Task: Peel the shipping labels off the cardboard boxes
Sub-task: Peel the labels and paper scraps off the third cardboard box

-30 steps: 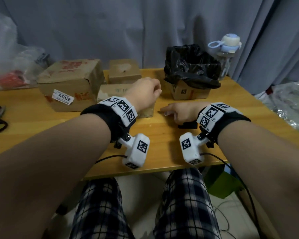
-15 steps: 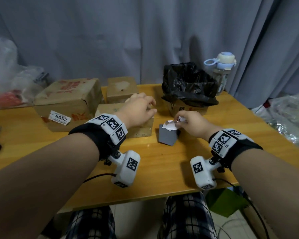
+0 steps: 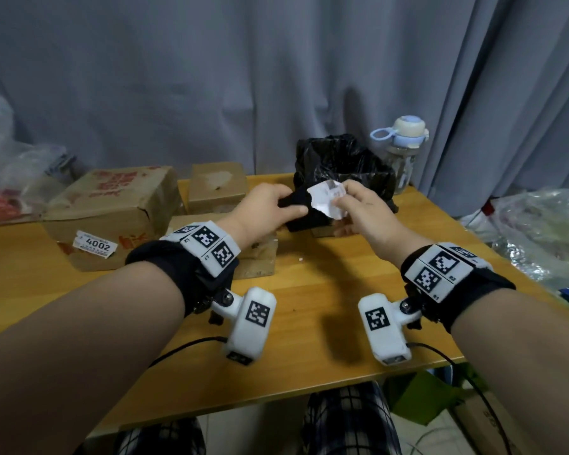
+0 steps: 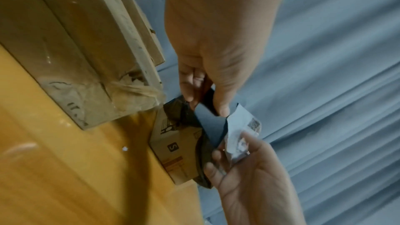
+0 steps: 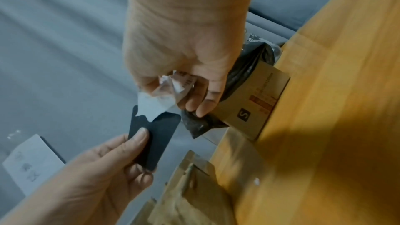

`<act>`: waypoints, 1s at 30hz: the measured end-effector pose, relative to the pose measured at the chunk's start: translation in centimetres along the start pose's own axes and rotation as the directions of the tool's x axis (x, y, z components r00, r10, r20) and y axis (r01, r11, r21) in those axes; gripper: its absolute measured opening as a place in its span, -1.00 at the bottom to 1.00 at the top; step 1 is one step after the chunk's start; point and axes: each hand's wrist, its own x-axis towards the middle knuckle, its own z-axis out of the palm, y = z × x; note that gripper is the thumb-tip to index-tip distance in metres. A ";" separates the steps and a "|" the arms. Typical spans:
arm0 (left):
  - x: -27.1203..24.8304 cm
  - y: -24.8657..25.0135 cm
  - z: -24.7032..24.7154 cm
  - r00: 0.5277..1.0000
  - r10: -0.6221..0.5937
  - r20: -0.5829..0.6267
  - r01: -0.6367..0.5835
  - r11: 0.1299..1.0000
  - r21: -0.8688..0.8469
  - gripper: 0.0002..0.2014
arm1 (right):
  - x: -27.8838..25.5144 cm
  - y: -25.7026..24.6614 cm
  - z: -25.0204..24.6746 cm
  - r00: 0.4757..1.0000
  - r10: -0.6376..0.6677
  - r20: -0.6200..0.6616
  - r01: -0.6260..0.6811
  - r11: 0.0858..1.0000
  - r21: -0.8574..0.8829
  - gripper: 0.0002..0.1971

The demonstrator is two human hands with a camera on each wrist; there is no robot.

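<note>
A small flat dark packet (image 3: 297,199) is up in the air in front of the bin. My left hand (image 3: 293,206) pinches its left end between thumb and fingers. A white shipping label (image 3: 326,198), crumpled and partly lifted, still clings to the packet's right end, and my right hand (image 3: 344,205) pinches it. In the right wrist view the label (image 5: 151,107) is peeled back from the packet (image 5: 155,136). On the table a large cardboard box (image 3: 112,211) carries a white "4002" label (image 3: 96,246).
A cardboard bin lined with a black bag (image 3: 342,165) stands just behind my hands. A small box (image 3: 217,185) sits at the back and a low box (image 3: 260,261) under my left wrist. A water bottle (image 3: 404,152) is at the table's (image 3: 309,307) back right.
My left hand left the low box and took hold of the dark packet. Both hands rose from the table toward the bin, and the label has come further off.
</note>
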 end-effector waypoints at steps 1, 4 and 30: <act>0.0 0.2 -0.2 0.999 -0.008 -0.037 0.004 0.996 -0.093 -0.84 | 0.0 -0.4 0.1 1.000 -0.012 -0.010 0.013 1.000 0.023 -0.82; 0.1 1.0 -1.3 0.992 -0.043 -0.115 0.005 0.948 -0.317 -0.83 | 0.6 -1.6 0.7 0.986 -0.141 -0.090 0.137 0.989 -0.056 -0.69; 2.7 0.0 4.4 0.953 0.066 0.295 -0.231 0.787 0.572 -0.77 | 5.6 -0.6 -4.7 0.904 -0.255 -0.342 0.156 0.944 -0.291 -0.74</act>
